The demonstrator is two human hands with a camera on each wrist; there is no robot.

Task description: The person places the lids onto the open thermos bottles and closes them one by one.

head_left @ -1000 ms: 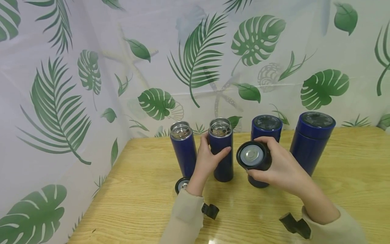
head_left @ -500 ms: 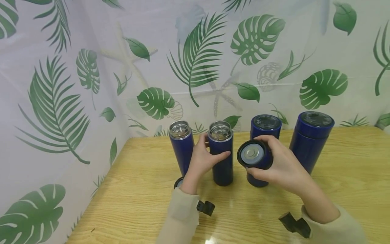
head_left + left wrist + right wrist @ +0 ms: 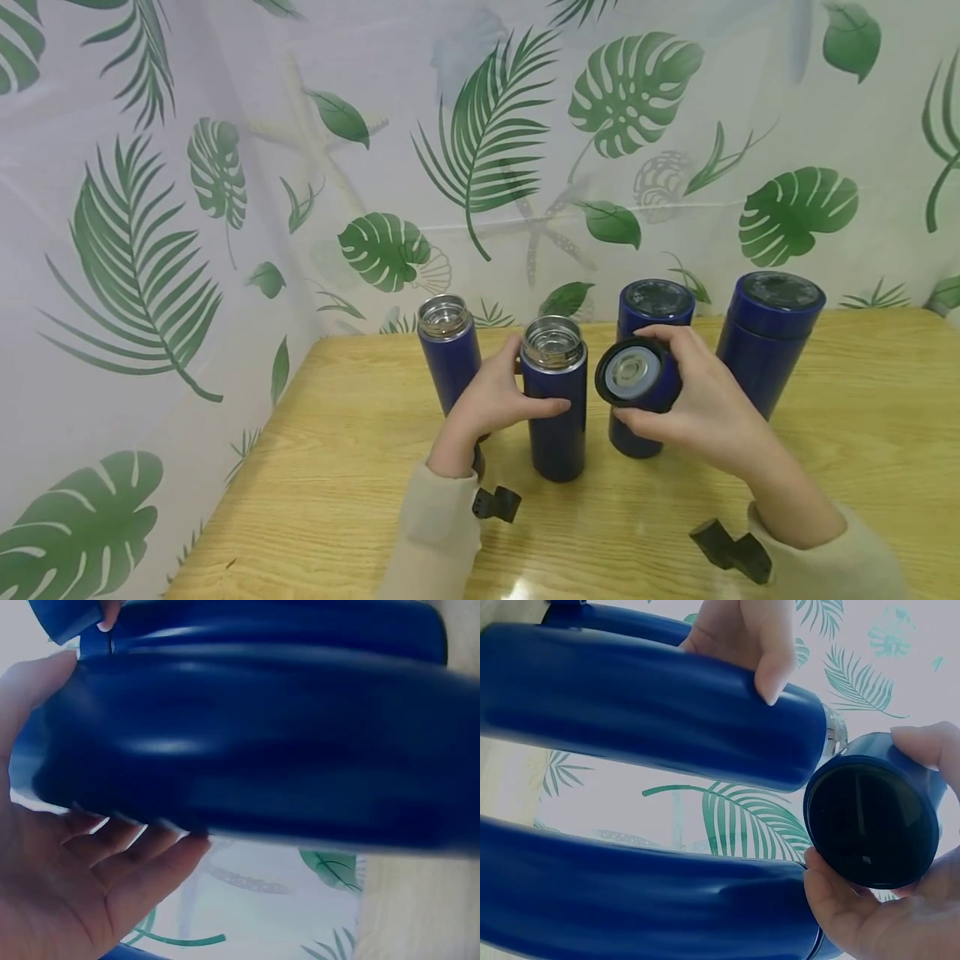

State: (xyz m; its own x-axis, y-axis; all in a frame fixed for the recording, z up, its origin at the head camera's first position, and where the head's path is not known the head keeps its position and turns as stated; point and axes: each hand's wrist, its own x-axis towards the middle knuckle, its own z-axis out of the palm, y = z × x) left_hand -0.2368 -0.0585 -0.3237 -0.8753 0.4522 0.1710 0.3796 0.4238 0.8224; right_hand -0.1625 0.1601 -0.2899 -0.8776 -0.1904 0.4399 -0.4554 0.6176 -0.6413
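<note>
My left hand [image 3: 495, 398] grips a dark blue thermos bottle [image 3: 558, 437] near its top, thumb across the front. The bottle has no lid on, and its steel mouth shows. Fingers curl along its side in the left wrist view, where the bottle [image 3: 247, 750] fills most of the picture. Just right of the mouth, my right hand [image 3: 708, 404] holds a blue thermos lid [image 3: 633, 372], its pale inner seal facing the head camera. From the right wrist, the lid's glossy black top [image 3: 870, 821] is seen between thumb and fingers. Lid and bottle are apart.
Another uncapped blue thermos [image 3: 450, 354] stands behind my left hand. To the right are two lidded thermoses, one [image 3: 656, 304] behind the held lid and a larger one [image 3: 768, 342]. They stand on a wooden table [image 3: 300, 500] against a leaf-patterned sheet [image 3: 480, 150].
My left hand has brought the open bottle nearer and slightly right. The right hand and the lid have shifted a little up and right. A second lid on the table is now mostly hidden by my left wrist.
</note>
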